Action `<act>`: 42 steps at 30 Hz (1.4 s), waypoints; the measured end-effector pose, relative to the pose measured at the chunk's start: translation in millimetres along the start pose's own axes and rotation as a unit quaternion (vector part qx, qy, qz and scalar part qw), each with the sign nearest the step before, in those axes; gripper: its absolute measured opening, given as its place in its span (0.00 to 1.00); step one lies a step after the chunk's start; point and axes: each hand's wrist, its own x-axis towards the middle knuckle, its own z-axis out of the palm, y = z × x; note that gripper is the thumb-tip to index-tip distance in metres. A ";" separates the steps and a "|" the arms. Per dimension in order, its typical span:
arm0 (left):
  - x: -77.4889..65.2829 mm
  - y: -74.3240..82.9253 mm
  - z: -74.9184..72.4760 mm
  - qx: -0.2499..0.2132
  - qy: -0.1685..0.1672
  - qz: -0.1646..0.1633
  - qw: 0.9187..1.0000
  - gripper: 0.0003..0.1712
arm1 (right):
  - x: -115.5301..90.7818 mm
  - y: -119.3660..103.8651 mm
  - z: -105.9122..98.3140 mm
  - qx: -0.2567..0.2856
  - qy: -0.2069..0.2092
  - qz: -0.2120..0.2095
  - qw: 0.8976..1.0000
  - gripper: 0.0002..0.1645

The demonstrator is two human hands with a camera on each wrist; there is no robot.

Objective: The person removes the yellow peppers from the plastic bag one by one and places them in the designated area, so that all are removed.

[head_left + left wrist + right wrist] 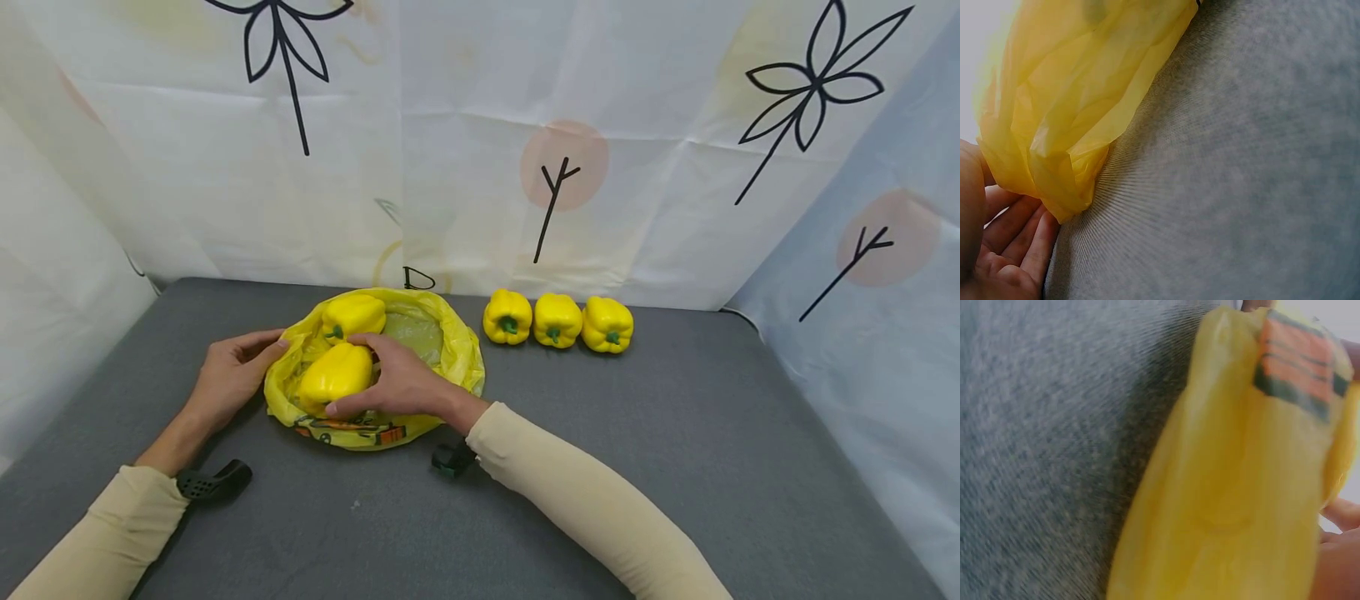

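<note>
A yellow plastic bag point(463, 350) with its rim spread wide sits on the grey table. My right hand point(408, 379) reaches over it from the right and grips a yellow bell pepper point(339, 375) inside the mouth, thumb on the near side and fingers on the far side. Just behind lies another yellow bell pepper point(358, 314) in the bag. At the left rim, my left hand point(225, 379) pinches the bag's edge between thumb and fingers. The left wrist view shows the crumpled plastic point(1066, 169) there. Printed plastic point(1229, 475) hides most of the right hand in its wrist view.
Three yellow bell peppers point(557, 318) stand in a row at the back of the table point(600, 442), right of the bag. Behind them hangs a white cloth point(465, 183) with plant drawings, and more cloth closes off both sides.
</note>
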 end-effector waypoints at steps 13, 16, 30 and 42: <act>0.6 -2.9 -0.3 0.000 0.000 0.004 1.000 0.28 | -25.2 -5.3 -16.6 0.019 0.033 -0.020 0.999 0.53; 0.7 -3.7 -0.9 0.002 -0.001 0.005 1.000 0.28 | -31.0 -4.4 -21.1 0.030 0.038 -0.027 0.998 0.53; -1.4 -2.4 -1.5 0.005 -0.003 0.001 1.000 0.31 | -58.9 10.6 -43.3 0.056 0.061 -0.032 0.996 0.52; 0.4 -3.1 0.1 -0.002 -0.001 -0.002 1.000 0.32 | -85.7 20.8 -70.8 0.064 0.093 -0.025 0.993 0.52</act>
